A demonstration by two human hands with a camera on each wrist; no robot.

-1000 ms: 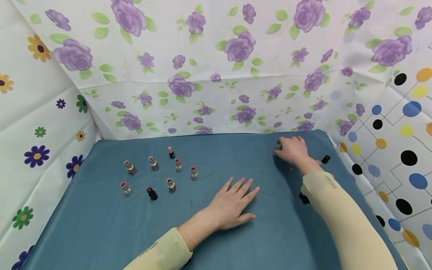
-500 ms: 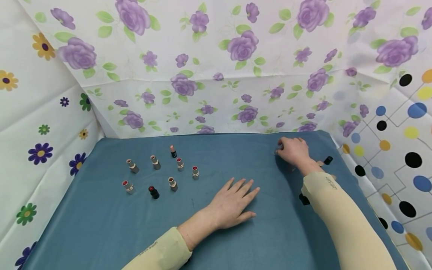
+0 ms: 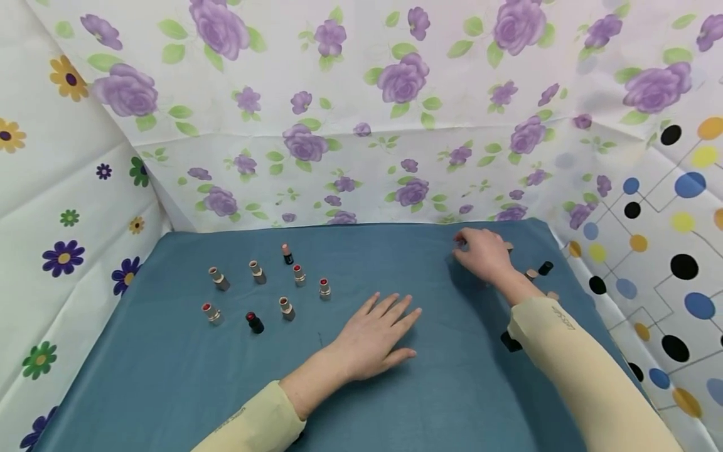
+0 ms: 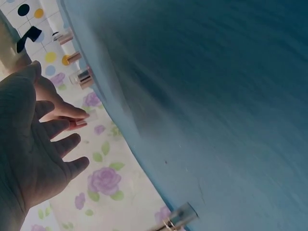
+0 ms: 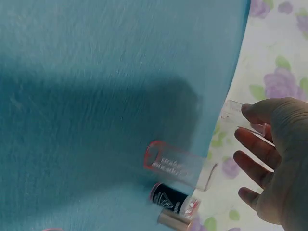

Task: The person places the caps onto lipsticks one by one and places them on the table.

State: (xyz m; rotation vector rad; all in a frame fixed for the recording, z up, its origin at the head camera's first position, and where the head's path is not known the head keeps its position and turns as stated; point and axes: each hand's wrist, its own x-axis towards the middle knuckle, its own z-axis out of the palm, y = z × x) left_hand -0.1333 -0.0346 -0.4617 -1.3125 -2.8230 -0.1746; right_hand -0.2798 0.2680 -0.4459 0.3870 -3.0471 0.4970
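Note:
My right hand (image 3: 482, 254) is over the table's far right part. Its thumb and index finger pinch a clear plastic cap (image 5: 234, 113), best seen in the right wrist view. A larger clear cap (image 5: 175, 164) stands upright on the cloth below that hand. My left hand (image 3: 369, 339) is over the middle of the table, palm down, fingers straight and spread, holding nothing; in the left wrist view it appears above the cloth. Several uncapped lipsticks stand to its left, among them a black one (image 3: 255, 322) and a clear-based red one (image 3: 324, 289).
Near the right edge are a small black cap (image 3: 545, 268), a tan cap (image 3: 531, 274) and a black square-looking cap (image 3: 511, 341) beside the right sleeve. A blue cloth (image 3: 169, 376) covers the table. Patterned sheets (image 3: 350, 113) hang at the back and both sides.
My right hand has shifted slightly left, and a tan cap behind it has come into view. My left hand has drawn a little to the left. The standing lipsticks keep their arrangement.

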